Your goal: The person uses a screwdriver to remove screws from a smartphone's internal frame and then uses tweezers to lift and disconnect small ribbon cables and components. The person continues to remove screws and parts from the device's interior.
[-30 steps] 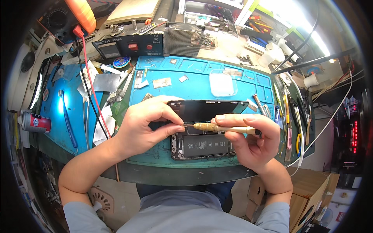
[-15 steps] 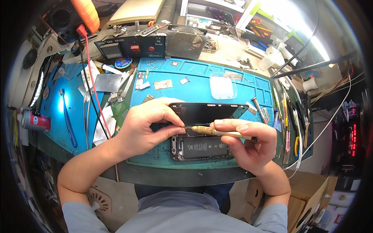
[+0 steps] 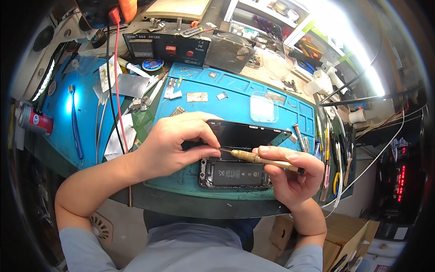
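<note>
An opened smartphone lies in front of me, its black battery (image 3: 238, 175) exposed in the lower half. The dark screen half (image 3: 240, 134) stands tilted up behind it. My right hand (image 3: 297, 170) holds a slim screwdriver (image 3: 247, 156) with a brassy grip and pale handle, slanting over the phone with its tip to the left. At that tip, my left hand (image 3: 181, 140) has thumb and forefinger pinched together. Whatever lies between those fingertips is too small to make out.
A blue repair mat (image 3: 176, 174) lies under the phone, with a clear plastic box (image 3: 263, 109) and small metal parts on it. Pens and tools line the right side. A black box-shaped device (image 3: 170, 51) stands behind. Red and black cables (image 3: 118, 86) hang at left.
The whole view has shifted and tilted slightly. Both hands stay together over the phone, and the screwdriver now slants more, its handle end lower. The left fingers remain pinched at its tip.
</note>
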{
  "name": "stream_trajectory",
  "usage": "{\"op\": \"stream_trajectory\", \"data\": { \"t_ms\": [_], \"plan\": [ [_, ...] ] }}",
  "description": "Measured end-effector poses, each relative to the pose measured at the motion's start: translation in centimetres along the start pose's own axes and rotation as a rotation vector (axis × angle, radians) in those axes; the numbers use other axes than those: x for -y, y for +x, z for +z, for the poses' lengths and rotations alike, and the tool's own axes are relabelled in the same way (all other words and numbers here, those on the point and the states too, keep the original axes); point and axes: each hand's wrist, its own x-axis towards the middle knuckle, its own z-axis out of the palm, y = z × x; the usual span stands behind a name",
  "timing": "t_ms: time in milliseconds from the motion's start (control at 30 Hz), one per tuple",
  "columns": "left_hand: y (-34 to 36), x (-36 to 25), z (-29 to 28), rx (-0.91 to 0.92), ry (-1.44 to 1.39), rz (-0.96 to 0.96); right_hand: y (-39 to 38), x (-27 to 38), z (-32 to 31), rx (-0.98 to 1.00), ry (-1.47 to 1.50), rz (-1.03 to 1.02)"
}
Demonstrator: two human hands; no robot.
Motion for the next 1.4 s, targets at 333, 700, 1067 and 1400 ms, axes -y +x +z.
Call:
{"op": "stream_trajectory", "data": {
  "t_ms": [333,700,1067,1400],
  "plan": [
    [-0.2,0.0,-0.2,0.019,0.019,-0.036,-0.1,-0.2,0.4,-0.074,0.016,-0.018],
    [-0.1,0.0,-0.1,0.028,-0.003,-0.052,-0.2,-0.1,0.2,-0.076,-0.013,-0.027],
    [-0.2,-0.1,0.2,0.015,-0.004,-0.057,-1.4,0.3,-1.3,-0.111,-0.042,-0.043],
    [-0.1,0.1,-0.1,0.039,0.033,-0.003,-0.7,-0.3,0.5,-0.14,0.005,0.027]
  ]
}}
